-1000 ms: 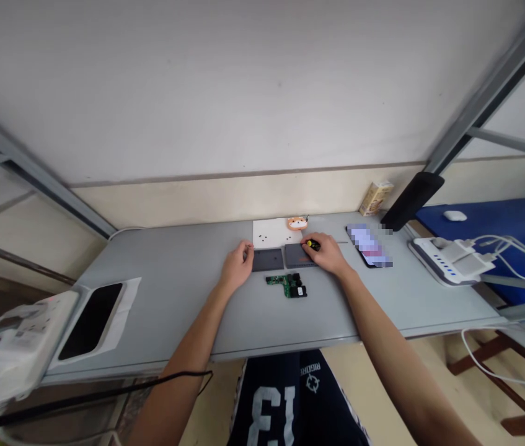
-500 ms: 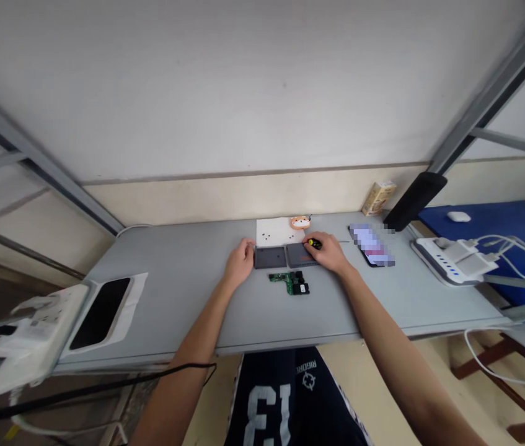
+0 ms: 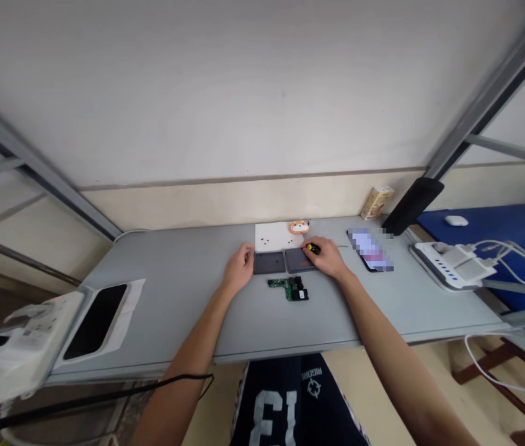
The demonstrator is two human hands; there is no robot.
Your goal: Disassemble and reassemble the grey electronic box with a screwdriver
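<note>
Two dark grey casing halves lie side by side on the grey table (image 3: 188, 291). My left hand (image 3: 240, 270) rests with curled fingers against the left edge of the left half (image 3: 269, 262). My right hand (image 3: 326, 256) is closed round a small screwdriver with a yellow and black handle (image 3: 312, 248), at the right edge of the right half (image 3: 298, 260). A green circuit board (image 3: 289, 288) lies just in front of the halves. Behind them a white sheet of paper (image 3: 275, 236) carries several small dark screws.
An orange animal-shaped item (image 3: 298, 227) sits at the paper's far corner. A phone (image 3: 370, 248) lies right of my right hand, a small carton (image 3: 376, 202) behind it. A white charger hub with cables (image 3: 452, 265) is at the right; a power strip (image 3: 20, 347) and a dark phone on paper (image 3: 97, 320) at the left.
Both hands have stayed at the casing halves. Only the camera view has shifted slightly.
</note>
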